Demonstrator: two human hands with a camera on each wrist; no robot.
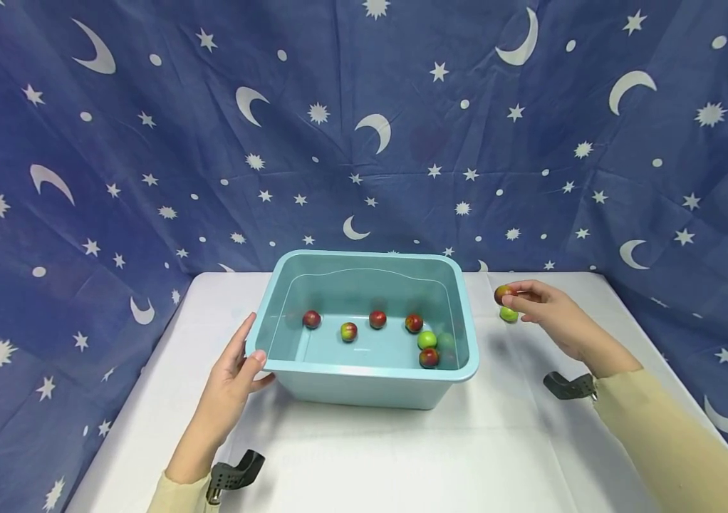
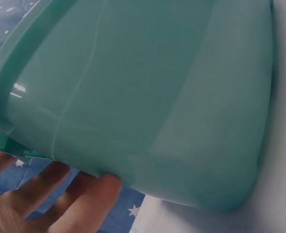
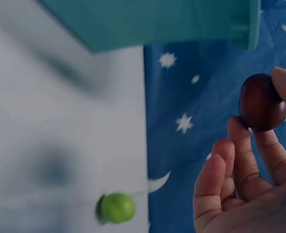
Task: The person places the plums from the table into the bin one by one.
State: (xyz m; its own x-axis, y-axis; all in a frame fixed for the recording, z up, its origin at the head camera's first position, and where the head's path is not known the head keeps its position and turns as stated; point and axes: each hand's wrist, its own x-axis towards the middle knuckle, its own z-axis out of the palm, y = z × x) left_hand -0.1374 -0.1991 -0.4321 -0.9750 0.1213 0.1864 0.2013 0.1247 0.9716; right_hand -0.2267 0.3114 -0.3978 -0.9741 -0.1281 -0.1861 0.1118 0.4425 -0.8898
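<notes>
A light blue plastic tub (image 1: pixel 370 388) stands on the white table. My left hand (image 1: pixel 228 388) holds its front left corner, thumb on the rim; the left wrist view shows my fingers (image 2: pixel 92 201) against the tub's wall. Inside lie several small red fruits, one of them a red-and-yellow-green fruit (image 1: pixel 349 331), and a bright green fruit (image 1: pixel 427 340). To the right of the tub, my right hand (image 1: pixel 546 313) pinches a dark red, plum-like fruit (image 3: pixel 262 103) between thumb and fingertips, raised above the table. A green fruit (image 3: pixel 118 208) rests on the table near that hand.
The white tablecloth (image 1: pixel 402 456) stretches in front of the tub and to both sides. Behind and beside the table hangs a blue cloth (image 1: pixel 313 192) with white moons and stars. A black wrist mount (image 1: pixel 236 472) sits on each forearm.
</notes>
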